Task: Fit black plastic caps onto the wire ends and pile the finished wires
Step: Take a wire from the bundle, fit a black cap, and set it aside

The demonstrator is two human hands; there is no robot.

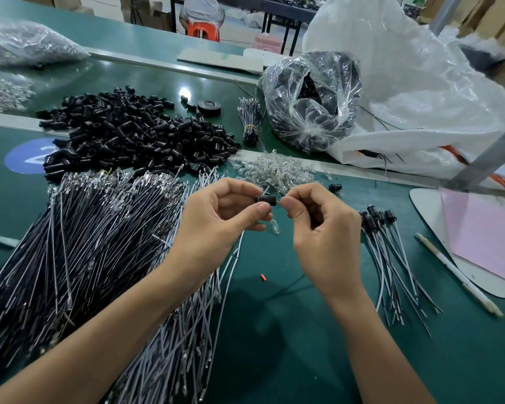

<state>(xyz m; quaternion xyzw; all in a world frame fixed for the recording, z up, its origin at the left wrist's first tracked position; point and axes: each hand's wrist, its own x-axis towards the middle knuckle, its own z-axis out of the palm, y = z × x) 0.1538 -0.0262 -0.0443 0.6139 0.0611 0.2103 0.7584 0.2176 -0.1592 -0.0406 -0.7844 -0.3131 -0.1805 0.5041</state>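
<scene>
Left hand (pixel 225 220) pinches a black plastic cap (pixel 265 198) steady, so my right hand (pixel 318 225), fingers curled on what seems the wire end (pixel 278 201), can push in. Finished wires (pixel 391 252) lie right of the cap.

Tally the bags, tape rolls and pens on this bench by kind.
Clear bags of dark parts: 2
White sack: 1
Black tape roll: 1
White pen: 1
Total: 5

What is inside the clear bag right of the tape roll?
Black pieces show through the bag and its open top; glare hides their shape. What lies deeper is covered.
</scene>
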